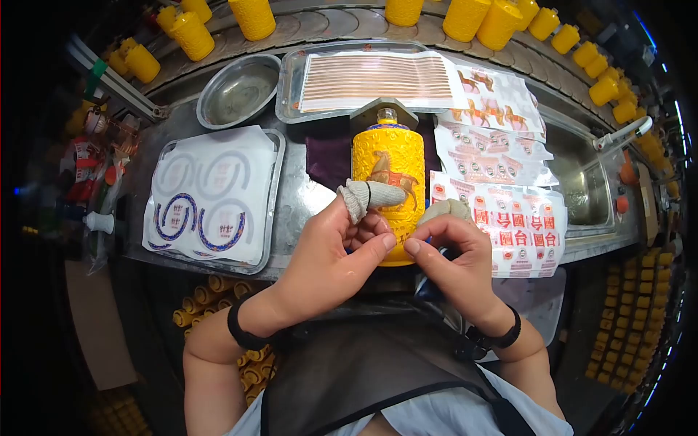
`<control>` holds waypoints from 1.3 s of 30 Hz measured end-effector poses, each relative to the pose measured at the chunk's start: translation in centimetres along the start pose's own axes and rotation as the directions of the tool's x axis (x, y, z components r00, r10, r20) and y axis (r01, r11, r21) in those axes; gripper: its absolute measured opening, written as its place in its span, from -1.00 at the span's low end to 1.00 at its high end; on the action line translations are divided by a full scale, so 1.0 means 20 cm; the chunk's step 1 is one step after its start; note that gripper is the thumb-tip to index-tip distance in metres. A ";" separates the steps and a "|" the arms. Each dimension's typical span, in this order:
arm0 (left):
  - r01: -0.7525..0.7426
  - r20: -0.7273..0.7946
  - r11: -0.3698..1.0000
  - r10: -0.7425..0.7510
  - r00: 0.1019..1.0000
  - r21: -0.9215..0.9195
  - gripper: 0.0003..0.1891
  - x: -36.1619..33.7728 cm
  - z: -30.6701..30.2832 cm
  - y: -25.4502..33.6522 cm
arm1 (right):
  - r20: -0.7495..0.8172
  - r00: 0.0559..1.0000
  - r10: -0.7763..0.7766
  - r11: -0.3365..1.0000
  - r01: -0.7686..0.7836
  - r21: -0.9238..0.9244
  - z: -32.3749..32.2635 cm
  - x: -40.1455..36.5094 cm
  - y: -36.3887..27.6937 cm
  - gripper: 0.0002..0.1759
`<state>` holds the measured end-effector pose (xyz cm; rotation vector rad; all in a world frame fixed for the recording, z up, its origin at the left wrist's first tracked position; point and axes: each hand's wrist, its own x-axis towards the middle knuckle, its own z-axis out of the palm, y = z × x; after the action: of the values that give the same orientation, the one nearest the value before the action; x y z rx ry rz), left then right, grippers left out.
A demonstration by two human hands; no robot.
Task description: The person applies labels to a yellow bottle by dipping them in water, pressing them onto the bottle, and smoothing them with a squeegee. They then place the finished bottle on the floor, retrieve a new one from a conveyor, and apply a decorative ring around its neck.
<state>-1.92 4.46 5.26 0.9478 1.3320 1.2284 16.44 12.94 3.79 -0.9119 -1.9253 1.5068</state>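
Observation:
A yellow embossed bottle [371, 152] with a brown horse picture [392, 174] stands in front of me, its bare neck pointing away. My left hand [338, 247] is at its lower left, a grey cloth sleeve over one finger that lies across the bottle near the horse. Opposite it, at the lower right, is my right hand [458, 258], also wearing a cloth finger cover. The thumbs of both hands nearly meet over the bottle's lower front, with fingers curled in a pinch. What they grip, if anything, is too small to make out.
Printed decal sheets [520, 225] lie on the right, beside a sink [582, 182]. A tray [270, 218] with ring-pattern sheets is on the left. Behind are a metal bowl [240, 91] and a tray of striped sheets [291, 94]. Yellow bottles line a conveyor [313, 29].

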 end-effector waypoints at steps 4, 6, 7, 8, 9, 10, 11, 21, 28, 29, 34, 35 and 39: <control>-0.029 -0.096 0.987 0.044 0.994 0.158 -0.55 0.02 0.03 -0.03 | -0.026 0.999 -0.041 0.997 0.039 -0.067 0.00 -0.01 0.09 -0.91; -0.047 -0.140 0.957 0.091 0.986 0.287 -0.54 0.03 0.03 -0.03 | -0.044 0.999 -0.026 0.996 0.023 -0.081 -0.01 0.00 0.09 -0.91; -0.051 -0.147 0.951 0.100 0.984 0.304 -0.53 0.03 0.03 -0.03 | -0.062 0.998 -0.010 0.999 0.006 -0.053 -0.01 0.01 0.09 -0.90; -0.055 -0.153 0.946 0.109 0.982 0.320 -0.53 0.04 0.03 -0.02 | -0.079 0.997 0.008 1.000 -0.010 -0.025 -0.01 0.02 0.10 -0.90; -0.058 -0.159 0.940 0.117 0.980 0.336 -0.52 0.04 0.04 -0.02 | -0.095 0.995 0.027 1.000 -0.027 0.003 -0.01 0.03 0.11 -0.89; -0.061 -0.150 0.932 0.122 0.981 0.357 -0.51 0.05 0.04 -0.01 | -0.107 0.993 0.040 0.999 -0.037 0.034 -0.01 0.04 0.12 -0.87; -0.065 -0.140 0.924 0.126 0.982 0.377 -0.51 0.06 0.03 0.00 | -0.119 0.991 0.054 0.997 -0.046 0.066 0.00 0.05 0.12 -0.85; -0.050 -0.191 0.938 0.122 0.974 0.343 -0.50 0.05 0.00 -0.04 | -0.112 0.994 0.016 0.999 -0.012 0.041 0.03 0.10 0.11 -0.69; -0.105 -0.265 0.994 0.091 0.960 -0.039 -0.20 0.04 -0.08 -0.21 | -0.091 0.987 0.134 0.982 -0.120 0.147 0.03 0.09 0.12 -0.70; -0.105 -0.240 0.986 0.072 0.968 -0.130 -0.17 0.04 -0.06 -0.23 | -0.110 0.988 0.108 0.987 -0.093 0.131 0.04 0.09 0.12 -0.70; -0.110 -0.141 0.945 0.069 0.988 -0.307 -0.07 0.08 0.01 -0.25 | -0.148 0.986 0.075 0.997 -0.072 0.025 0.06 0.12 0.09 -0.67; -0.118 -0.148 0.945 0.076 0.986 -0.305 -0.07 0.08 0.02 -0.25 | -0.154 0.985 0.079 0.997 -0.075 0.029 0.07 0.13 0.08 -0.65; -0.113 -0.125 0.939 0.075 0.989 -0.325 -0.07 0.08 0.00 -0.26 | -0.172 0.984 0.055 0.992 -0.073 -0.099 0.09 0.14 0.09 -0.62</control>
<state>-1.67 5.15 -0.10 0.7167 1.1256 1.5420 13.63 14.34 1.70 -1.1205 -1.8818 1.3266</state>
